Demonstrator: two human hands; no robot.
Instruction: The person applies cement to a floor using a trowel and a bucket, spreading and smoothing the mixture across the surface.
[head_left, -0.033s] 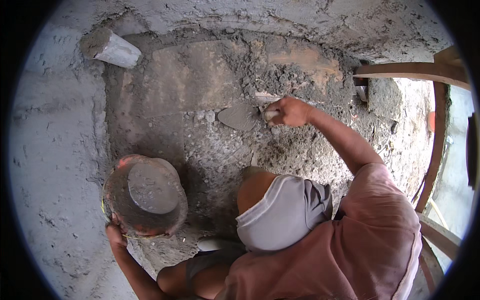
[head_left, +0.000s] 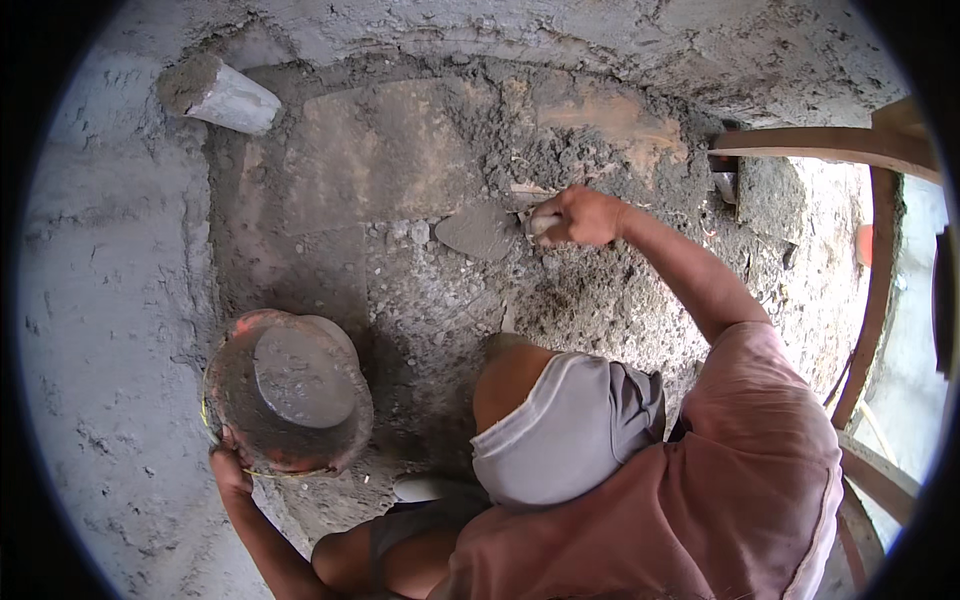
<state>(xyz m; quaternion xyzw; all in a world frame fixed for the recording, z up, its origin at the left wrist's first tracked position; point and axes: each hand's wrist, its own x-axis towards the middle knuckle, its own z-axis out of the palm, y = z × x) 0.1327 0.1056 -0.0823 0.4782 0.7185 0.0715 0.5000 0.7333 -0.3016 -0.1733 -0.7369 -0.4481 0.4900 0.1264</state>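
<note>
My right hand (head_left: 592,216) is closed around the handle of a trowel. The trowel's grey, mortar-coated blade (head_left: 476,232) lies low and flat along the front edge of a dirty, mortar-smeared board (head_left: 375,150). At the lower left, my left hand (head_left: 229,468) grips the near-left rim of a round bucket (head_left: 340,452), its fingers partly hidden behind the edge. The bucket is reddish and caked with cement, and grey wet mortar (head_left: 305,375) shows inside it. Clumps of mortar (head_left: 565,155) are scattered over the board beyond the trowel.
A mortar-crusted pale pipe stub (head_left: 238,102) sticks out at the upper left. Rough plaster walls stand on the left (head_left: 110,330) and at the back. Gravelly rubble (head_left: 440,310) covers the ground before me. Wooden beams (head_left: 820,141) frame the right side.
</note>
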